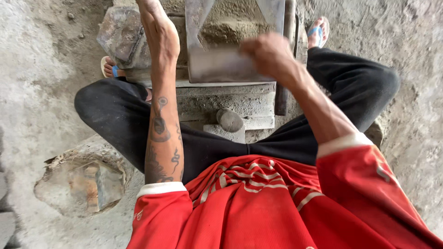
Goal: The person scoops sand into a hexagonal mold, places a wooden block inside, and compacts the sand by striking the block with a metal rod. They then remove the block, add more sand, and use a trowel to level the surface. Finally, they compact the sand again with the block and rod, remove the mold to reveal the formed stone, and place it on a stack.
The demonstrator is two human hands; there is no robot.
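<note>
A red shirt (pixel 258 207) with white stripes and white cuffs fills the bottom of the view, nearest the camera, above black trousers (pixel 221 147) on a person sitting with knees spread. Between the knees stands a grey metal mould (pixel 221 64) with slanted plates, packed with sandy mix, resting on a dusty concrete block (pixel 217 103) that carries a rounded knob (pixel 229 120). The right hand (pixel 267 53) is closed around the flat front plate of the mould, blurred, its knuckles toward the camera. The left hand (pixel 159 32) reaches along the mould's left side with the tattooed forearm straight; its fingers run out of the top edge, so whether it is open or closed cannot be told. A worn stone block (pixel 120 34) lies just beside that hand. Feet in blue-strapped sandals (pixel 319 31) sit at either side. To the lower left, a broken hollow (pixel 85 184) opens in the grey cement ground (pixel 32 92).
</note>
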